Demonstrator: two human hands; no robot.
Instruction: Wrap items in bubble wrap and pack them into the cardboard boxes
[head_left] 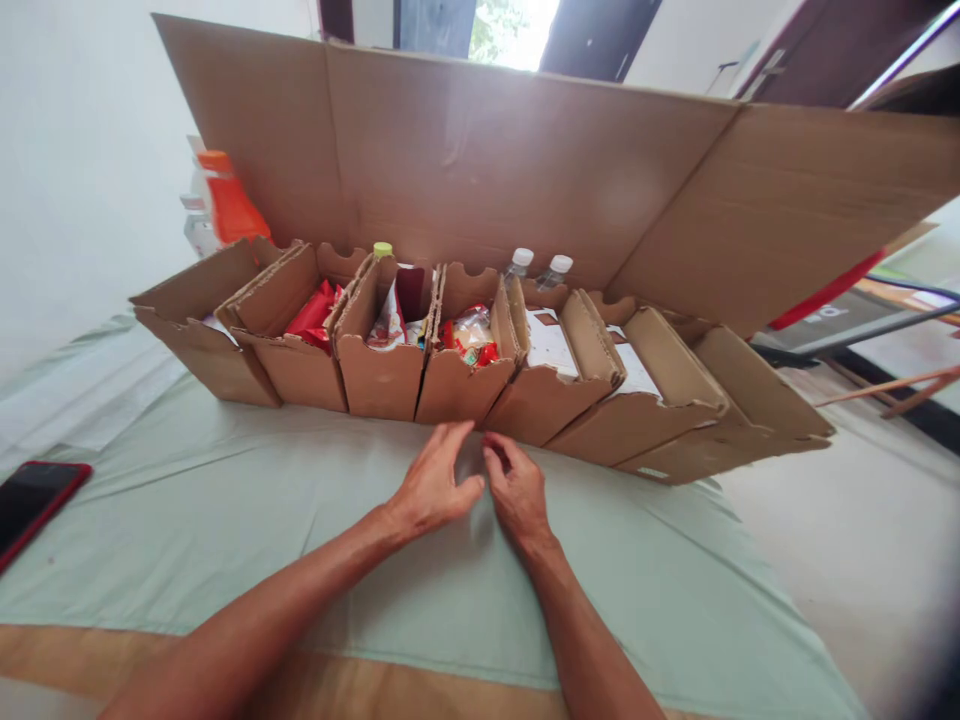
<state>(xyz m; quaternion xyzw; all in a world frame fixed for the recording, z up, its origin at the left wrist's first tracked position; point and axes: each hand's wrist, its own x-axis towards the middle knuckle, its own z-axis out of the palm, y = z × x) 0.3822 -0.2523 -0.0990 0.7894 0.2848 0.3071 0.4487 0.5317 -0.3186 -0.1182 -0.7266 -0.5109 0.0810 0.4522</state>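
My left hand (436, 482) and my right hand (516, 488) rest side by side on the pale green cloth (225, 520), just in front of a row of several small cardboard boxes (465, 385). Both hands have curled fingers with tips close together; nothing shows in them. The boxes hold red snack packets (315, 315), a white and red packet (391, 322), wrapped sweets (471, 338) and white cards (551, 342). Two clear bottles with white caps (538, 268) and a green cap (382, 250) stand behind the row.
A large cardboard sheet (525, 170) stands upright behind the boxes. An orange bottle (229, 205) sits at the back left. A phone in a red case (34, 500) lies on the cloth at the left edge. White floor lies right of the cloth.
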